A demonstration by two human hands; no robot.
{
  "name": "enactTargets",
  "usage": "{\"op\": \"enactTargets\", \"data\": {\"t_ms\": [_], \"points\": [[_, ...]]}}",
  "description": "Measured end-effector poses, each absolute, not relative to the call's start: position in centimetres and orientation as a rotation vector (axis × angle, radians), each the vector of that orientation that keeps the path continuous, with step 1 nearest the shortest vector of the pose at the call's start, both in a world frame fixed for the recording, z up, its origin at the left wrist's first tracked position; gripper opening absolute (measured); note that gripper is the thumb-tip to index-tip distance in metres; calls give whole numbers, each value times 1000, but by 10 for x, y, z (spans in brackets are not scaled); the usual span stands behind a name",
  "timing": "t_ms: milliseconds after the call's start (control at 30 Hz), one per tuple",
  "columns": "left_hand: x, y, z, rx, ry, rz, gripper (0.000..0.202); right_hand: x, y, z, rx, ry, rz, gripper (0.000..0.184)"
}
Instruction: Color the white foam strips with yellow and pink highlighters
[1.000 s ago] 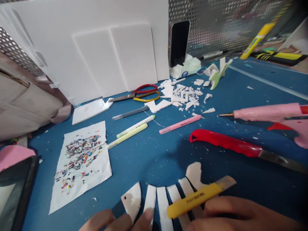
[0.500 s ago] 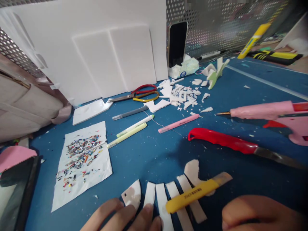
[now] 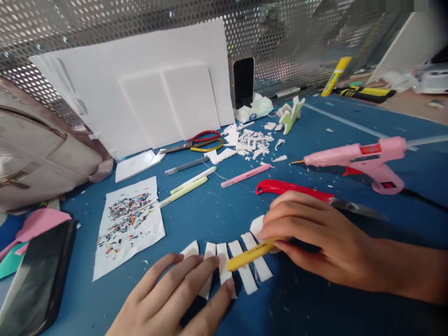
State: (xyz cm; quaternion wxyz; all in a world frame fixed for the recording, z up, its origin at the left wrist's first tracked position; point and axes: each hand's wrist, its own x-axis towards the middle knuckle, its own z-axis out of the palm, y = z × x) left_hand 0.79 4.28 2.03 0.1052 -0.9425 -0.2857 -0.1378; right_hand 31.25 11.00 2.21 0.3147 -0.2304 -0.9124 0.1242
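My left hand [image 3: 178, 294] lies with its fingers spread, the fingertips resting on white foam-like strips [image 3: 248, 280] fanned out on the blue mat. A white piece [image 3: 191, 248] at the left of the fan is partly covered by those fingers. My right hand [image 3: 311, 233] pinches the right end of a yellow marker pen [image 3: 250, 255], which slants across the strips. Under the right fingertips shows another pale piece [image 3: 257, 226], partly hidden. Just behind the right hand is a knife with a red handle [image 3: 294, 187].
A pink glue gun [image 3: 353, 158] lies at the right. Scissors [image 3: 206, 141], white scraps [image 3: 254, 142] and several pens stand farther back. At the left are a paper with colourful bits [image 3: 154, 228] and a dark phone [image 3: 38, 280]. White boards [image 3: 94, 84] lean behind.
My right hand has moved left from the near right and closed on the yellow marker pen's end. My left hand stays on the strips. The camera view has shifted.
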Motion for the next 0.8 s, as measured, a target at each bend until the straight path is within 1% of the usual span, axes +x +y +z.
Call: {"op": "enactTargets", "data": {"t_ms": [167, 333, 467, 700, 800], "points": [[19, 39, 22, -2737, -842, -208, 44, 311, 103, 22, -596, -2437, 340, 17], [27, 34, 24, -2737, -821, -147, 47, 312, 101, 21, -685, -2354, 449, 22], [27, 33, 23, -2756, -806, -102, 47, 312, 101, 21, -752, -2334, 472, 25], [28, 39, 25, -2783, -812, -90, 47, 312, 102, 15, -854, -2396, 509, 28], [21, 33, 16, -2798, -837, -203, 46, 313, 103, 14, -866, -2418, 524, 28]]}}
